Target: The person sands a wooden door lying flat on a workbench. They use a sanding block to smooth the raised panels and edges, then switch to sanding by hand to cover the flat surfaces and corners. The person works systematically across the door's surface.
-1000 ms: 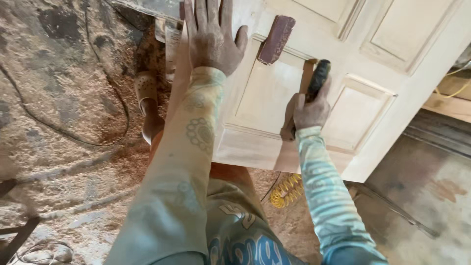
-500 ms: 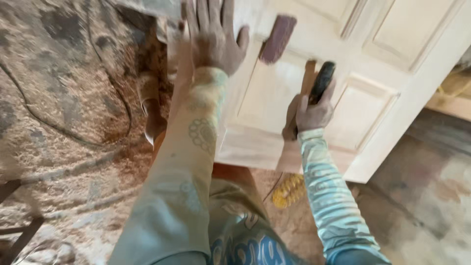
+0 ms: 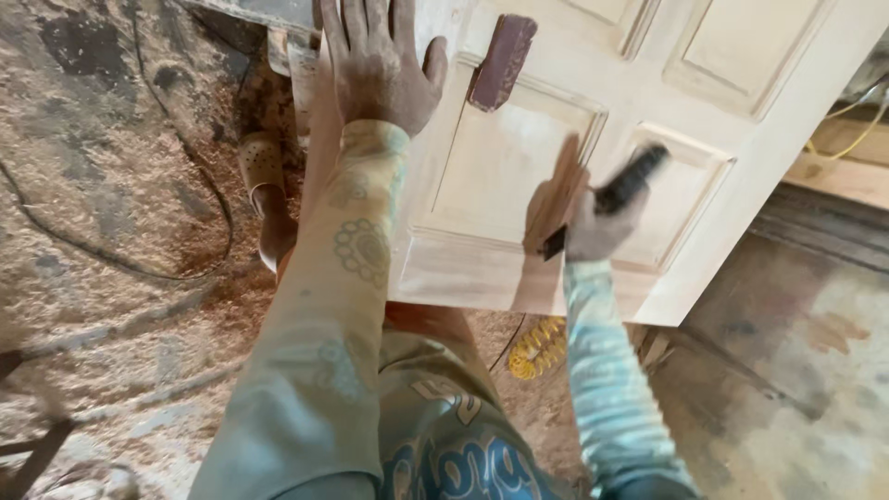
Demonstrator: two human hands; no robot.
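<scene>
On the pale door point(image 3: 519, 157), left hand point(image 3: 375, 69) presses flat; right hand point(image 3: 593, 227) grips a brush point(image 3: 630, 181).

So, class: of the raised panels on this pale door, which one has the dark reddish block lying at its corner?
The panel between the hands: the reddish sanding block lies on its upper left corner; the other panels are bare.

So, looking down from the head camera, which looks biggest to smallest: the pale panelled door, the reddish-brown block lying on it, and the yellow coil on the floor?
1. Pale panelled door, by far the largest.
2 and 3. Reddish-brown block and yellow coil look about alike. The coil is partly hidden under the door and lies at a different depth, so I won't rank them.
</scene>
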